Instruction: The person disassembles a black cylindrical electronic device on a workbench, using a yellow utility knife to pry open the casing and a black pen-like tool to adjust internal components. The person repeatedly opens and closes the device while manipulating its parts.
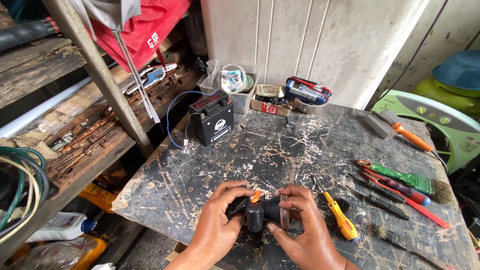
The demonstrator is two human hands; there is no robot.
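Both hands hold a small black lamp housing [260,212] with an orange part [256,196] on top, just above the near edge of a scratched black workbench [280,145]. My left hand [217,227] grips its left side. Fingers of my right hand [305,230] wrap around the clear round lens [284,212] on the housing's right end. A yellow-handled screwdriver [341,220] lies just right of my right hand.
A black battery [212,117] with blue wire and small bulb [186,146] stands at the back left. Plastic tubs, a meter [305,91] and a parts box line the wall. Screwdrivers, a green brush [405,179] and an orange-handled tool [407,136] lie right. Cluttered wooden shelves stand left.
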